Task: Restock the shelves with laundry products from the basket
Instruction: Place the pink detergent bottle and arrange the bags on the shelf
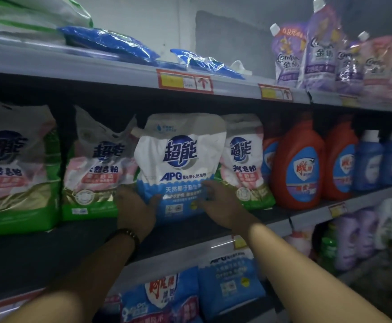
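Note:
A white and blue bag of laundry powder [180,164] stands upright on the middle shelf [78,243], between green and pink powder bags. My left hand [136,207] grips its lower left corner, thumb on the front. My right hand [220,201] holds its lower right side, fingers spread on the blue part. The basket is out of view.
Green and pink powder bags [97,164] sit left and right of the bag. Red detergent bottles [300,166] and blue bottles [368,159] stand further right. The top shelf carries blue packs [111,44] and purple refill pouches [318,52]. More blue bags [230,283] fill the shelf below.

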